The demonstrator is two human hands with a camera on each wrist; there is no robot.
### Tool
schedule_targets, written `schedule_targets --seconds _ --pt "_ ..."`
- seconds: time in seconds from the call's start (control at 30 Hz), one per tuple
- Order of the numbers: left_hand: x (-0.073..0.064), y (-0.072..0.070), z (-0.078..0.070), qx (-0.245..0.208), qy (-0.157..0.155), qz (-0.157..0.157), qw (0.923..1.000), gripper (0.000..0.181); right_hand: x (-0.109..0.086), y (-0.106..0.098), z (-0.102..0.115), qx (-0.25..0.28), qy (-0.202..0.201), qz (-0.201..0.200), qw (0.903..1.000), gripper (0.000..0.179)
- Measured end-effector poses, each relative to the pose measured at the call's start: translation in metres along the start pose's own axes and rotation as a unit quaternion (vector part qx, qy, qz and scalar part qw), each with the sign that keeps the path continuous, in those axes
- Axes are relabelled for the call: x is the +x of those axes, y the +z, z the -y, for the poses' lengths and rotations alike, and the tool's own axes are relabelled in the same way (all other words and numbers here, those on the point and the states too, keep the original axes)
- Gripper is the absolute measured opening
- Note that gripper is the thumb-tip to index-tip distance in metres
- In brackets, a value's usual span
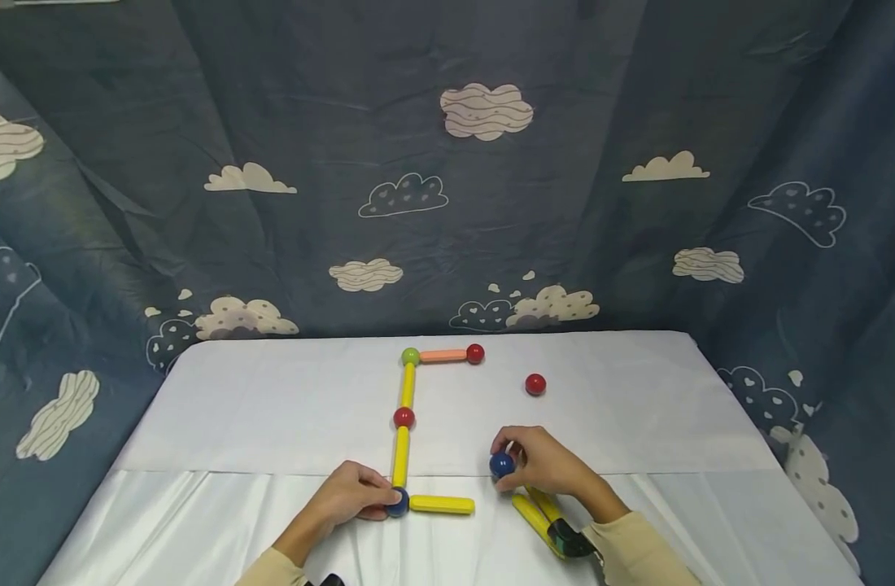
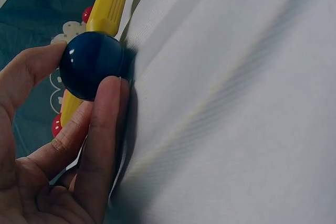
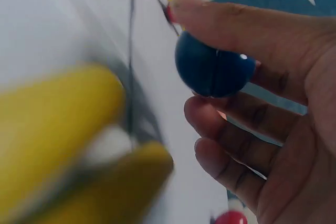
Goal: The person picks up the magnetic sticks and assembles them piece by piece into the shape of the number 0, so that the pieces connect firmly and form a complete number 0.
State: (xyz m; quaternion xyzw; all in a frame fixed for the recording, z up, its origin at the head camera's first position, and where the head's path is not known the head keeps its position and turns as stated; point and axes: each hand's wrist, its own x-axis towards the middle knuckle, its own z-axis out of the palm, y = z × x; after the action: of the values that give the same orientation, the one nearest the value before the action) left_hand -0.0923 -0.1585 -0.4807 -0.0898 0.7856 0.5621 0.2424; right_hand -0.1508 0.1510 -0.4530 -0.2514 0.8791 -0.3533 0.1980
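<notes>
In the head view, the left hand [image 1: 351,493] pinches the lower blue ball [image 1: 399,503], at the near corner of a ball-and-rod figure on the white tablecloth [image 1: 257,415]; the right hand [image 1: 546,462] grips the second blue ball [image 1: 502,465], apart from the free end of the sideways yellow rod [image 1: 442,505]. A nudge from either hand could knock that rod askew or part it from the corner, and a tug there might bend the chain at the middle red ball [image 1: 403,417]. Two yellow rods [image 1: 539,525] beside the right wrist could be swept by the forearm, and the loose red ball [image 1: 535,384] would likely roll if brushed. The table's far edge runs just behind the green ball [image 1: 411,356] and the salmon rod [image 1: 443,356]; the widest room for moving lies right of the loose red ball. In the left wrist view, the fingertips hold the ball closely where it meets a yellow rod, so slipping there could twist the joint. In the right wrist view, thumb and fingers close around the seamed ball; the yellow ends loom blurred nearby, and whether they touch the cloth I cannot tell.
</notes>
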Motion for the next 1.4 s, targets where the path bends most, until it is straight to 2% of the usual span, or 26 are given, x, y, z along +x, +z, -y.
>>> schedule_targets --seconds 0.2,0.43,0.83,1.1,1.4 --pt "0.002 -0.001 -0.003 0.011 -0.002 -0.009 0.9999 0.026 0.005 0.007 0.014 -0.024 -0.014 0.070 0.9971 0.035" --pt "0.003 0.001 -0.002 0.010 -0.007 -0.008 0.9999 0.026 0.006 0.012 0.018 -0.049 -0.032 0.114 0.9918 0.035" --pt "0.004 0.000 0.001 0.017 -0.012 -0.012 0.9997 0.025 0.008 0.023 0.018 -0.091 -0.008 0.132 0.9870 0.035" --pt "0.001 0.001 0.002 0.013 -0.008 -0.010 0.9998 0.023 0.008 0.028 0.014 -0.066 -0.016 0.129 0.9894 0.036" --pt "0.000 0.000 0.000 0.008 -0.003 -0.009 0.9999 0.024 0.009 0.025 0.013 -0.064 -0.013 0.124 0.9902 0.037"
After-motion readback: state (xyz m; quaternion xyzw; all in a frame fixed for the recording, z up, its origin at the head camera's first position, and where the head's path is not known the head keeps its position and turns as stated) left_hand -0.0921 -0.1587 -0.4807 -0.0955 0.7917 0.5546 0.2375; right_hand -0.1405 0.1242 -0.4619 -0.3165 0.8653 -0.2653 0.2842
